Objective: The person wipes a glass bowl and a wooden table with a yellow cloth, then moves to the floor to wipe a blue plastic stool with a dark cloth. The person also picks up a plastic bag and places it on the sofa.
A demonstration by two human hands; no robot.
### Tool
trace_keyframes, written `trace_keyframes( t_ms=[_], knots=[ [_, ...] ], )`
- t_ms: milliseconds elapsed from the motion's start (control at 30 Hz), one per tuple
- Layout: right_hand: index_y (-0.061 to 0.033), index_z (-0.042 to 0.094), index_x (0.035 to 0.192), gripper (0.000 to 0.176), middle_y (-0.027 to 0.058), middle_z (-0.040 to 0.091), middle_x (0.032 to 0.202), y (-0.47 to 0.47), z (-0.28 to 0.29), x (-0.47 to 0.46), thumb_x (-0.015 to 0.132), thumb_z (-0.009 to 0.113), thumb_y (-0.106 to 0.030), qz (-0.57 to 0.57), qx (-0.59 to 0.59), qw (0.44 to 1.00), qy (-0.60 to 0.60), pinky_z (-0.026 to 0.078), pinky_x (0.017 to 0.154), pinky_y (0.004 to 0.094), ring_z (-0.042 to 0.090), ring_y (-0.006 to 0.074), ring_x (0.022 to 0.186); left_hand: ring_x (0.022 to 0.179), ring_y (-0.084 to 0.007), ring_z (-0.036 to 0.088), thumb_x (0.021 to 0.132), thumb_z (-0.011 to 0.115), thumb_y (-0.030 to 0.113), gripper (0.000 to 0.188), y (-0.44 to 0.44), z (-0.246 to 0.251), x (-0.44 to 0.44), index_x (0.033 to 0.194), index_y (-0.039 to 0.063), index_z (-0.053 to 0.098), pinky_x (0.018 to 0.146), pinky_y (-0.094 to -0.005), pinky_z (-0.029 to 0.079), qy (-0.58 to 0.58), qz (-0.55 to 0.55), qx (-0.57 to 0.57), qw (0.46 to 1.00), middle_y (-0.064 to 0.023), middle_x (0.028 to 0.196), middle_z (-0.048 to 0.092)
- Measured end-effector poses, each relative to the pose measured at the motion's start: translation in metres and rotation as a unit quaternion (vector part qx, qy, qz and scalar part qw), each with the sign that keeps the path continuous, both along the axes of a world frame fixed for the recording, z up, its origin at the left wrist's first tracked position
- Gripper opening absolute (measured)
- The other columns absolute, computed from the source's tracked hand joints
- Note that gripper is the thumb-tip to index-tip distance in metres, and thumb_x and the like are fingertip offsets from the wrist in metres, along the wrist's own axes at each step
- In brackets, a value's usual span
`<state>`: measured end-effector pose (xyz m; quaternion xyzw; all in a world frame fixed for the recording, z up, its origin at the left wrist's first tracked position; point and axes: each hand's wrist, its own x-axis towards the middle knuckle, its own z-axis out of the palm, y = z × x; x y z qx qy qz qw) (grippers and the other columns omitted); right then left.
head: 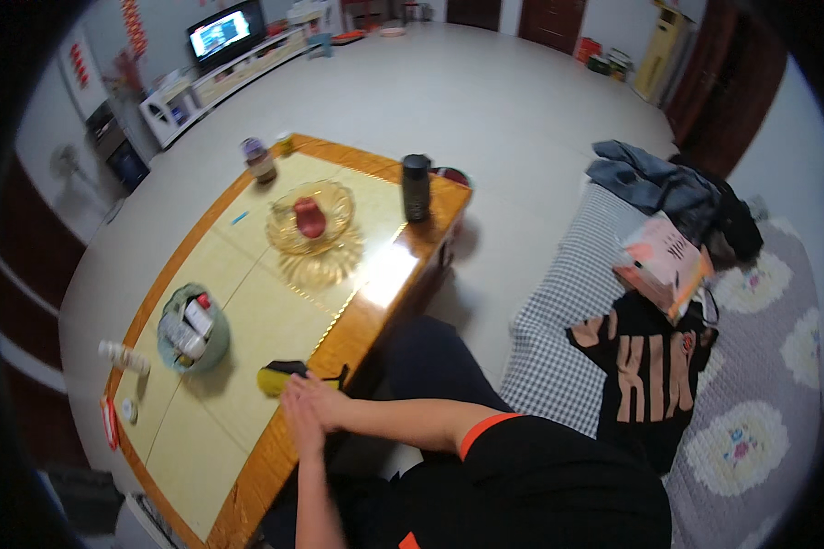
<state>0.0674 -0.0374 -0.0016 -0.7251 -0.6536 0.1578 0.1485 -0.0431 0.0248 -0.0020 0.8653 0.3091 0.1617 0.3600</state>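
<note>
At the near edge of the table, my left hand and my right hand meet, one against the other. Right by their fingertips lies a yellow and dark item, soft-looking like folded cloth. A black strip shows beyond my right hand and seems to belong to it. My fingers look fairly straight, but overlap and blur hide whether either hand grips the item. Farther left on the tabletop stands a green bin-like container packed with bottles and boxes.
The wood-edged table also bears an amber glass dish with a red object, a black bottle, a jar and a white bottle. At right, a couch holds a striped shirt, jeans and a printed bag.
</note>
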Motion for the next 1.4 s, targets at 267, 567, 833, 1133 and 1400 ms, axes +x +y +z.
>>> trace_keyframes(
  t_ms=[267, 567, 833, 1133, 1400],
  knots=[
    [-0.0027, 0.066, 0.117, 0.035, 0.0180, 0.067, 0.111, -0.080, 0.046, 0.067, 0.084, 0.059, -0.014, -0.177, 0.192, 0.934, 0.246, 0.049, 0.094, 0.0454, 0.061, 0.0377, 0.108, 0.149, -0.0419, 0.025, 0.099, 0.050, 0.044, 0.068, -0.048, 0.016, 0.045, 0.150, -0.001, 0.040, 0.121, -0.0470, 0.023, 0.190, -0.025, 0.257, 0.947, -0.0244, 0.157, 0.034],
    [-0.0040, 0.070, 0.109, 0.024, 0.0159, 0.071, 0.105, -0.089, 0.079, 0.068, 0.089, 0.058, 0.002, -0.207, 0.261, 0.928, 0.165, 0.055, 0.086, 0.0399, 0.070, 0.0324, 0.097, 0.137, -0.0280, 0.048, 0.085, 0.066, 0.027, 0.045, -0.019, 0.016, 0.043, 0.127, 0.013, 0.066, 0.108, -0.0670, 0.033, -0.027, -0.053, 0.310, 0.949, -0.0114, 0.144, 0.055],
    [-0.0011, 0.067, 0.107, 0.018, 0.0173, 0.069, 0.113, -0.019, 0.052, -0.006, 0.091, 0.059, 0.002, -0.024, 0.202, 0.967, 0.153, 0.050, 0.095, 0.0400, 0.065, 0.0352, 0.109, 0.151, -0.0244, 0.027, 0.103, 0.037, 0.037, 0.055, 0.158, 0.023, -0.263, 0.152, 0.011, 0.041, 0.117, -0.0603, 0.026, 0.382, 0.330, 0.188, 0.842, -0.0097, 0.161, 0.035],
    [0.0003, 0.068, 0.106, 0.016, 0.0173, 0.069, 0.116, 0.008, 0.055, -0.027, 0.092, 0.060, 0.001, -0.014, 0.160, 0.975, 0.152, 0.048, 0.101, 0.0415, 0.063, 0.0345, 0.116, 0.152, -0.0297, 0.022, 0.104, 0.034, 0.044, 0.063, 0.171, -0.008, -0.426, 0.156, 0.010, 0.035, 0.122, -0.0521, 0.016, 0.358, 0.581, 0.111, 0.723, -0.0147, 0.163, 0.030],
    [0.0009, 0.068, 0.109, 0.016, 0.0181, 0.069, 0.119, -0.037, 0.062, -0.028, 0.095, 0.060, -0.001, -0.051, 0.154, 0.952, 0.262, 0.053, 0.094, 0.0366, 0.066, 0.0312, 0.112, 0.152, -0.0372, 0.019, 0.104, 0.036, 0.044, 0.065, 0.102, 0.007, -0.270, 0.157, 0.007, 0.033, 0.122, -0.0551, 0.013, 0.370, 0.396, 0.133, 0.830, -0.0191, 0.164, 0.025]
  ],
)
